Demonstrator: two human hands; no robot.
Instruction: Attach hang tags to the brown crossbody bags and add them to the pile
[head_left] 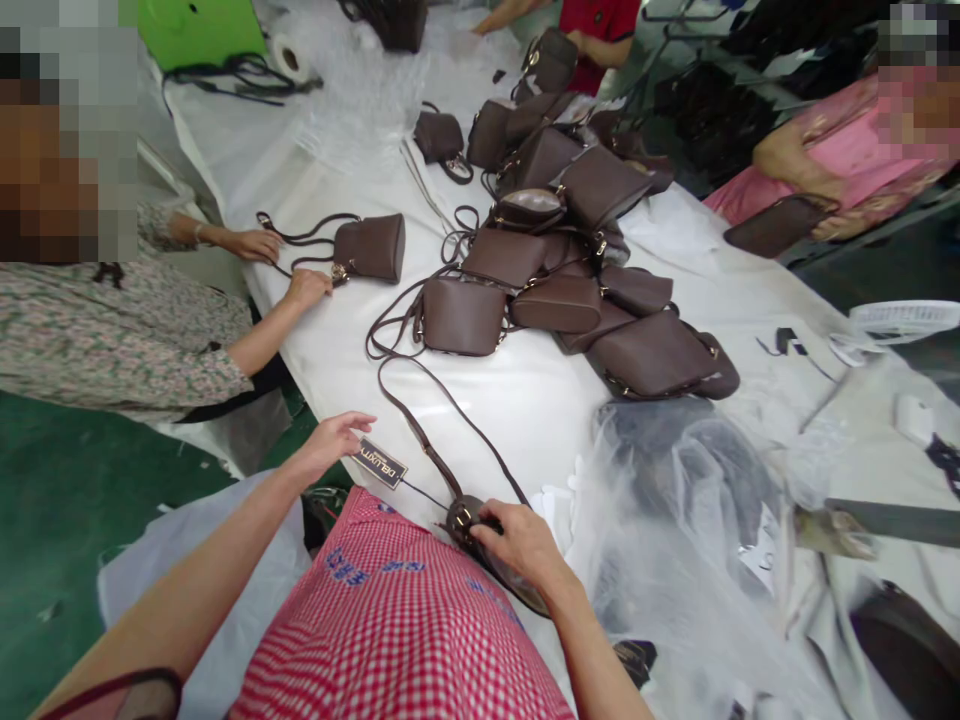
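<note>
At the table's near edge lies a small dark brown handbag (460, 516), partly hidden by my right hand (519, 543), whose fingers are closed on its top by the gold-coloured hardware. The bag's long strap (414, 425) loops away over the white table. A black hang tag (381, 464) with gold lettering and a gold border is joined to the bag by a dark cord, stretched nearly straight. My left hand (330, 449) pinches the tag's far left end, its index finger sticking out.
A heap of brown handbags (555, 250) fills the table's middle. Clear plastic (675, 500) lies to the right. At left, a co-worker's hands (307, 288) hold a bag's strap (307, 235). Another person in pink (847, 175) holds a bag at right; someone in red (600, 30) stands at the back.
</note>
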